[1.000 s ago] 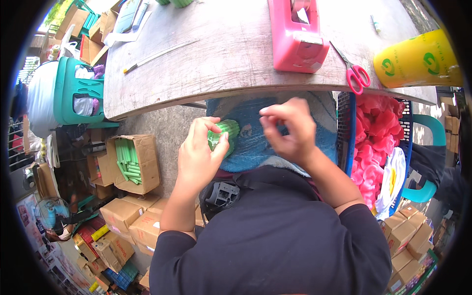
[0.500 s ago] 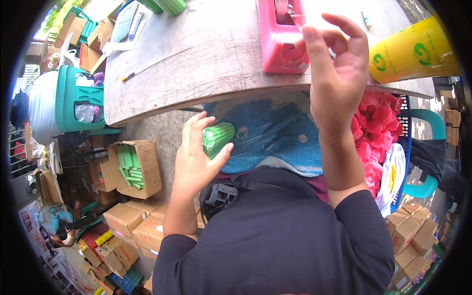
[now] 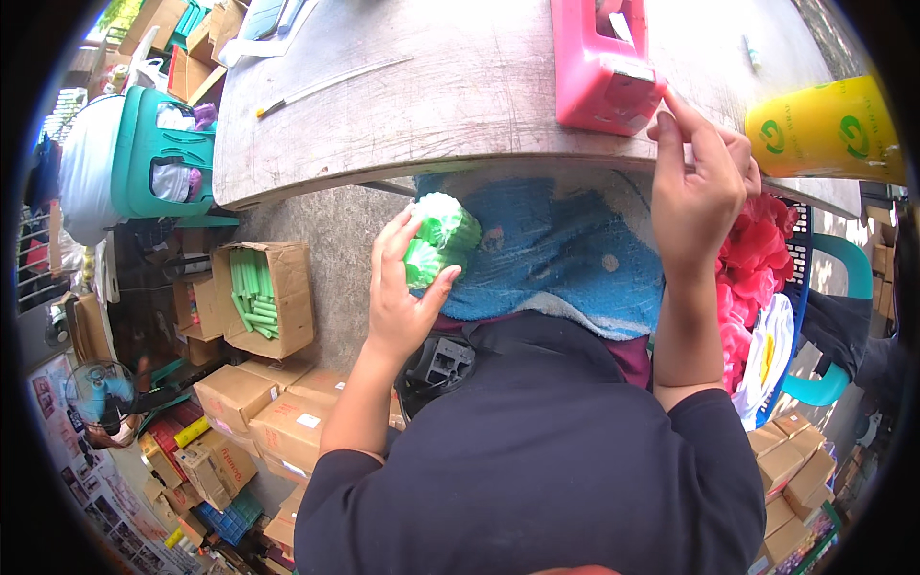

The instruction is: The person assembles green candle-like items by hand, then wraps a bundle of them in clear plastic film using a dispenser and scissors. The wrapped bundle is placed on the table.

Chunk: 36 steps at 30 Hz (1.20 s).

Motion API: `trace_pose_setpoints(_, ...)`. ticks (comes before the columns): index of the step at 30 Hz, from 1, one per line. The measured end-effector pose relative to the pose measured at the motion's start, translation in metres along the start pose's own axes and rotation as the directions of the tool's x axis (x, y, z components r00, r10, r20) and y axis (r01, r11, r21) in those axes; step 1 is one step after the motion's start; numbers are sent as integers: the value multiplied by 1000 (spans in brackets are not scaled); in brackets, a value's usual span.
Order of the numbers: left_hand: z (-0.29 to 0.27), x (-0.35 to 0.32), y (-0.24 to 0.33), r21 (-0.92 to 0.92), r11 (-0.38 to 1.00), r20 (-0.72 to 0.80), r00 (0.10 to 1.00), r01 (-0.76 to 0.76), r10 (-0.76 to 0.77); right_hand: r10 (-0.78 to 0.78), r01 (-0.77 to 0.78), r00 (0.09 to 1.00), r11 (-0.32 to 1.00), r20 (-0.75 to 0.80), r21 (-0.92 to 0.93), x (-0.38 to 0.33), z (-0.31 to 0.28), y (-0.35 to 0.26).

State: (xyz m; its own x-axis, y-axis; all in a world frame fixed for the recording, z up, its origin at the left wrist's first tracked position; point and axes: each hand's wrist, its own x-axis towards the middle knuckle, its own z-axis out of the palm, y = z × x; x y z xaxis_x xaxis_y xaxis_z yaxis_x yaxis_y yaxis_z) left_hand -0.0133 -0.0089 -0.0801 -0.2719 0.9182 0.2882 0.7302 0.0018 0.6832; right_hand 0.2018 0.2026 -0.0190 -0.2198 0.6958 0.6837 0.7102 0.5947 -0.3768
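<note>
My left hand [image 3: 398, 287] curls around a pair of bright green ribbed bundles [image 3: 446, 235], their shiny gathered ends facing up. They are held over my lap, above a blue towel [image 3: 556, 249]. My right hand [image 3: 700, 163] is at the near right corner of a pink tape dispenser [image 3: 604, 96] on the table. Its index fingertip touches the cutter end, and thumb and fingers are drawn together. Whether a strip of tape is between them is too small to make out.
A pale worn table [image 3: 460, 105] spans the front, with a thin stick [image 3: 326, 86] and a yellow roll [image 3: 824, 129] on it. Left stands a carton of green sticks [image 3: 287, 335], near stacked boxes [image 3: 297, 426]. Red artificial flowers [image 3: 752, 249] fill a blue basket at right.
My right hand has come down from its raised, spread pose to the dispenser's corner, fingers closing. My left hand has tilted the green bundles so both ends show. The view has shifted slightly.
</note>
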Motion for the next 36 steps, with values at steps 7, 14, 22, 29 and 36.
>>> trace_pose_setpoints(7, 9, 4, -2, -244, 970, 111, 994, 10, 18, 168, -626, 775, 338, 609, 703, -40, -16, -24)
trace_pose_setpoints(14, 20, 5, 2, -260, 959, 41, 991, -115, 130, -81, -852, 494, 152, 866, 500, -102, 38, -74)
trace_pose_setpoints(22, 6, 14, 1, -131, 988, 93, 991, -80, 93, -51, -786, 619, -41, 784, 617, -125, 50, -75)
trace_pose_setpoints(29, -2, 18, 3, -318, 947, 160, 987, 37, 15, -23, -772, 514, 422, 857, 475, -135, 74, -62)
trace_pose_setpoints(36, 14, 12, -9, -167, 986, -120, 993, -7, -13, -262, 184, 963, 807, 60, 561, -44, 22, -39)
